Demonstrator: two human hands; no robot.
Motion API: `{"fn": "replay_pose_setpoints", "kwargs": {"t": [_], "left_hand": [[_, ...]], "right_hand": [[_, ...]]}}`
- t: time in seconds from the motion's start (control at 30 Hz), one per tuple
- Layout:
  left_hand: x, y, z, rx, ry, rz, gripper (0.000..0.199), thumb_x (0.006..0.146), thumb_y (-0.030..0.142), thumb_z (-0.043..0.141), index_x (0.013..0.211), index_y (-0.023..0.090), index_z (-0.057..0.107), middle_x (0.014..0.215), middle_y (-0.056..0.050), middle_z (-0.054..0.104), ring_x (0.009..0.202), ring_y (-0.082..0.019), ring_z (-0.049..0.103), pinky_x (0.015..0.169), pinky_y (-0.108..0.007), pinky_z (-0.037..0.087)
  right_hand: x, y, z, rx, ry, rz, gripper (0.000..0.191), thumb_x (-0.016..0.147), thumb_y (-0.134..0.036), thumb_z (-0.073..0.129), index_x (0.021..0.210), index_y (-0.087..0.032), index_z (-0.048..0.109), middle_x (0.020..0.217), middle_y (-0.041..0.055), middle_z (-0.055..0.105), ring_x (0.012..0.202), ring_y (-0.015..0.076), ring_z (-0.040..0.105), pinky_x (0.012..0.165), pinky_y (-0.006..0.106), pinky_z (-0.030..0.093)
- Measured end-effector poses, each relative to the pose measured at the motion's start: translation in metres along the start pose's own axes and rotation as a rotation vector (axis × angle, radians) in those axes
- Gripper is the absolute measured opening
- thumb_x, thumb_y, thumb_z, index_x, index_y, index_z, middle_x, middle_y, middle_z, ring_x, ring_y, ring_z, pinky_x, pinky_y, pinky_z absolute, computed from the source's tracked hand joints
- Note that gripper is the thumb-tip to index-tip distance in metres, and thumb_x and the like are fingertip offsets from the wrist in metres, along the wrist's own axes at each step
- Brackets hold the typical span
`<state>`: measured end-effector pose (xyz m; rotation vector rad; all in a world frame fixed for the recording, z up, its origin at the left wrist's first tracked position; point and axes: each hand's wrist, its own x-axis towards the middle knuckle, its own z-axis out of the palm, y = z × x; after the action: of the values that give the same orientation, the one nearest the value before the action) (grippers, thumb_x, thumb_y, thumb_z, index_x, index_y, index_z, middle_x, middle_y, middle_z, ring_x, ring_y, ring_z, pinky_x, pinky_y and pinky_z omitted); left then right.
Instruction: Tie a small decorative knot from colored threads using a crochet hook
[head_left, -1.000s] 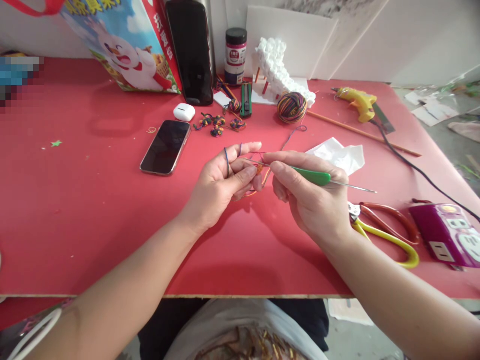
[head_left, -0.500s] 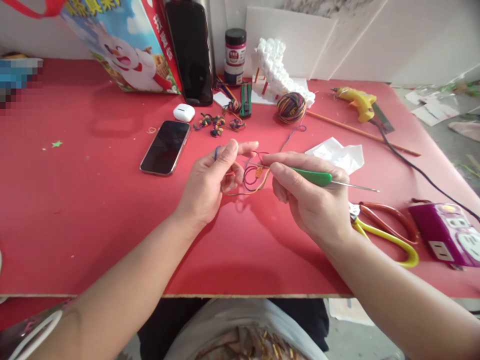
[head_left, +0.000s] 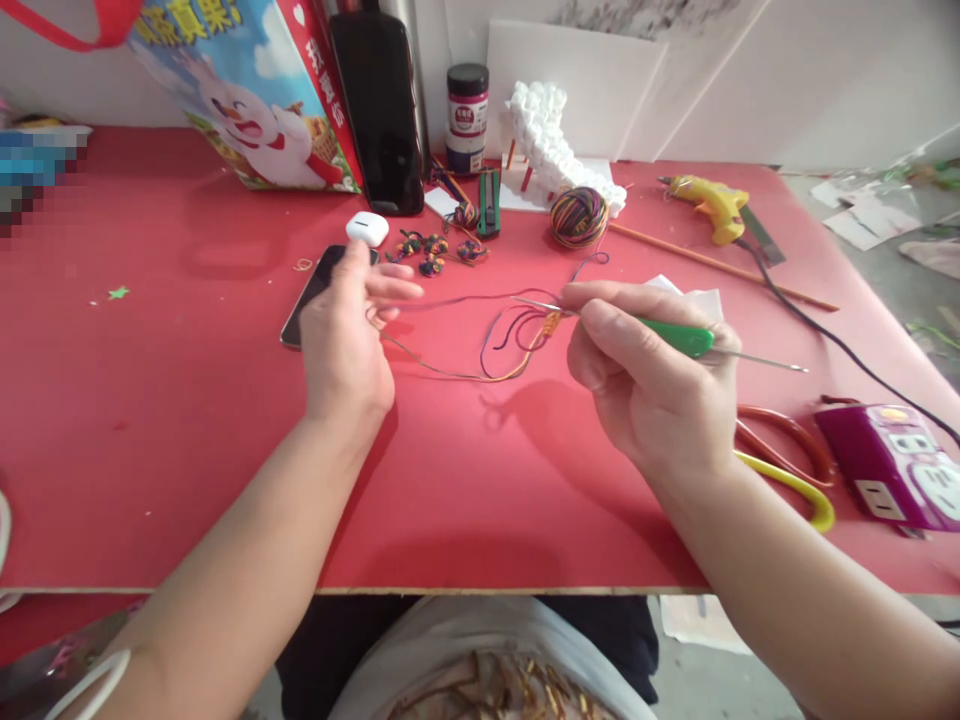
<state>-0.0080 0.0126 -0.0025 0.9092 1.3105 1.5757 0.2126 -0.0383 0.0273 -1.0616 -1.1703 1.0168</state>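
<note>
Above the red worktop [head_left: 225, 480], near its middle, a small orange stitched piece [head_left: 551, 324] hangs just by the fingertips of the right hand [head_left: 651, 365], with loose loops of dark yarn [head_left: 495, 335] trailing to its left. A second ago the left hand [head_left: 346, 335] was pinching this piece close to the right; now it has drawn well away, over the phone [head_left: 309, 300], and 2 strands stretch across the gap. That seems to leave more yarn drawn out between the hands, and the piece steadied from the right side only.

The right fingers are clamped on the crochet hook [head_left: 679, 338]. The left fingers are partly spread, with the thumb lifted off them; whether the lower, curled ones grip the strands I cannot tell.

The hook's long axis runs across the view, nearly level, dipping to the right; 1 bare metal end points left toward the left hand, the other right. The orange piece lies aslant, its lower end pointing down and left.
</note>
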Motion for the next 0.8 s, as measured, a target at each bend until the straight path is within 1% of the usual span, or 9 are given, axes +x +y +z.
{"fn": "replay_pose_setpoints", "kwargs": {"t": [0.1, 0.13, 0.2, 0.3, 0.37, 0.43, 0.53, 0.67, 0.8], "left_hand": [[0.008, 0.004, -0.012, -0.084, 0.158, 0.110, 0.010, 0.096, 0.039, 0.075, 0.089, 0.033, 0.080, 0.107, 0.005, 0.079, 0.118, -0.019, 0.066, 0.079, -0.036, 0.047], [0.008, 0.007, -0.013, -0.105, 0.210, 0.197, 0.008, 0.096, 0.029, 0.074, 0.092, 0.033, 0.079, 0.103, 0.006, 0.078, 0.119, -0.018, 0.066, 0.078, -0.036, 0.043], [0.000, 0.014, -0.008, -0.135, 0.001, 0.263, 0.019, 0.100, 0.021, 0.068, 0.091, 0.032, 0.080, 0.102, 0.006, 0.077, 0.118, -0.018, 0.067, 0.082, -0.038, 0.043], [-0.022, 0.021, 0.008, -0.122, -0.317, 0.292, 0.032, 0.100, 0.031, 0.065, 0.071, 0.026, 0.079, 0.105, -0.003, 0.080, 0.112, -0.024, 0.070, 0.089, -0.043, 0.052], [-0.036, 0.021, 0.017, -0.079, -0.493, 0.204, 0.040, 0.101, 0.038, 0.065, 0.066, 0.026, 0.079, 0.121, -0.005, 0.081, 0.119, -0.029, 0.070, 0.093, -0.045, 0.057], [-0.045, 0.017, 0.021, -0.044, -0.612, 0.123, 0.036, 0.101, 0.038, 0.067, 0.070, 0.026, 0.082, 0.135, -0.006, 0.077, 0.130, -0.032, 0.066, 0.097, -0.044, 0.059], [-0.047, 0.009, 0.019, -0.011, -0.704, 0.054, 0.032, 0.101, 0.042, 0.069, 0.080, 0.026, 0.087, 0.131, -0.012, 0.075, 0.128, -0.032, 0.066, 0.094, -0.042, 0.059], [-0.043, 0.008, 0.016, 0.092, -0.735, 0.063, 0.037, 0.098, 0.051, 0.071, 0.076, 0.026, 0.087, 0.105, -0.013, 0.069, 0.095, -0.026, 0.066, 0.076, -0.038, 0.056], [-0.038, 0.012, 0.018, 0.179, -0.690, 0.096, 0.021, 0.089, 0.035, 0.077, 0.073, 0.024, 0.085, 0.096, -0.009, 0.065, 0.084, -0.021, 0.059, 0.072, -0.035, 0.051]], "right_hand": [[0.002, -0.001, -0.002, -0.007, 0.005, -0.014, 0.011, 0.091, -0.040, 0.081, 0.092, -0.030, 0.084, 0.093, 0.0048, 0.081, 0.053, 0.0123, 0.049, 0.048, 0.035, 0.041], [0.002, -0.001, -0.002, -0.001, -0.002, -0.017, 0.010, 0.091, -0.040, 0.081, 0.092, -0.030, 0.084, 0.092, 0.0041, 0.080, 0.053, 0.0121, 0.049, 0.048, 0.035, 0.040], [0.002, 0.000, -0.001, 0.026, -0.021, -0.017, 0.008, 0.092, -0.038, 0.081, 0.092, -0.030, 0.084, 0.088, 0.0031, 0.079, 0.052, 0.0117, 0.050, 0.048, 0.035, 0.039], [0.000, 0.001, 0.000, 0.068, -0.027, -0.001, 0.005, 0.091, -0.033, 0.081, 0.091, -0.030, 0.084, 0.084, 0.0027, 0.078, 0.052, 0.0117, 0.050, 0.048, 0.035, 0.039], [0.000, 0.000, 0.002, 0.070, -0.010, 0.015, 0.004, 0.089, -0.032, 0.081, 0.089, -0.029, 0.084, 0.082, 0.0026, 0.078, 0.051, 0.0118, 0.049, 0.048, 0.035, 0.039], [0.000, -0.001, 0.002, 0.062, 0.009, 0.026, 0.005, 0.088, -0.034, 0.082, 0.088, -0.029, 0.084, 0.079, 0.0025, 0.077, 0.050, 0.0119, 0.048, 0.047, 0.035, 0.038], [0.001, -0.003, 0.002, 0.061, 0.010, 0.035, 0.009, 0.086, -0.038, 0.085, 0.088, -0.029, 0.084, 0.076, 0.0029, 0.076, 0.050, 0.0125, 0.047, 0.046, 0.034, 0.038], [0.000, -0.003, 0.000, 0.108, -0.070, 0.067, 0.008, 0.085, -0.037, 0.085, 0.087, -0.029, 0.085, 0.066, 0.0003, 0.069, 0.047, 0.0116, 0.044, 0.045, 0.033, 0.037], [0.000, -0.003, -0.002, 0.225, -0.237, 0.164, 0.006, 0.083, -0.026, 0.083, 0.083, -0.027, 0.089, 0.060, -0.0011, 0.067, 0.045, 0.0090, 0.041, 0.045, 0.030, 0.036]]}}
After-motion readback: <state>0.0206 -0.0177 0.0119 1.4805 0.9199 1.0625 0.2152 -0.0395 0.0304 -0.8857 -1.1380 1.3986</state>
